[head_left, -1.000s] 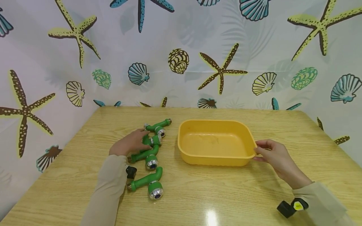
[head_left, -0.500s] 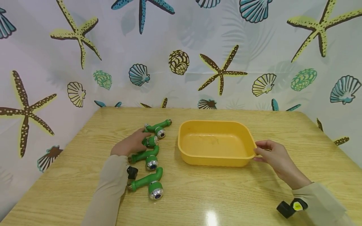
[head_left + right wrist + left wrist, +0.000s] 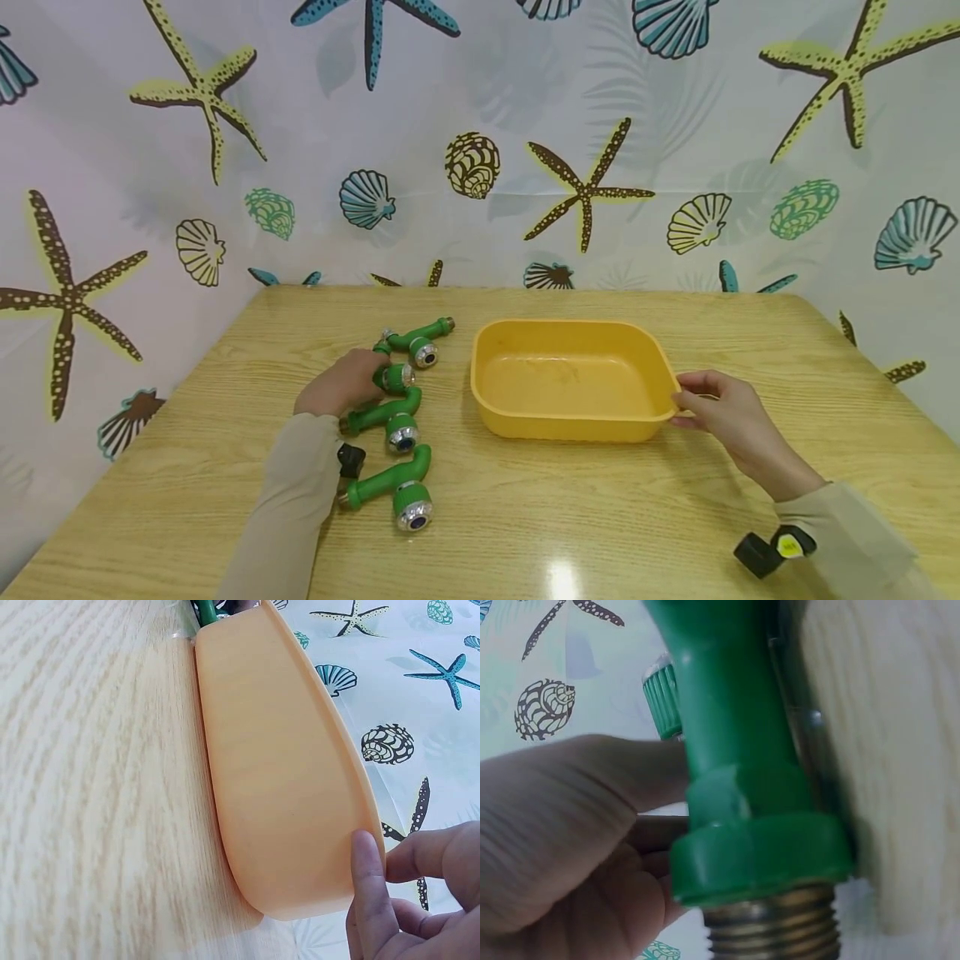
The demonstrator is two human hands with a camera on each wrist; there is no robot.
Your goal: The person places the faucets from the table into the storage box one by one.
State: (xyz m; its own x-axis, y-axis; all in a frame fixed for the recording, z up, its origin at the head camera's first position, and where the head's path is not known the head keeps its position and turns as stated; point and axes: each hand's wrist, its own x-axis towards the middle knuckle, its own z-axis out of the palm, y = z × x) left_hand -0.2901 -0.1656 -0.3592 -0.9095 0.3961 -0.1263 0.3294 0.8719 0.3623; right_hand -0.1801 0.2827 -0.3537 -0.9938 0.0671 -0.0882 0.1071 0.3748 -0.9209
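My left hand [image 3: 341,385] grips a green pipe valve [image 3: 396,378] with a ribbed, chrome-ended knob; the hand covers most of its pipe. Just nearer lies a similar green valve [image 3: 384,412], whose pipe [image 3: 739,712] and brass thread fill the left wrist view in front of the fingers. Behind the held valve sits another valve [image 3: 431,333], and one more valve [image 3: 390,479] lies closest to me. My right hand [image 3: 731,421] pinches the right rim of a yellow plastic tub [image 3: 570,427] between thumb and fingers. Nothing lies inside the tub.
The light wooden table [image 3: 585,517] carries the valves in a column left of the tub. A white curtain [image 3: 420,117] with starfish and shells closes off the back and sides. A black strap [image 3: 776,550] is on the right wrist.
My left fingers have closed further round the held valve, and its knob has shifted slightly left and toward me. The right hand and the tub have stayed in place.
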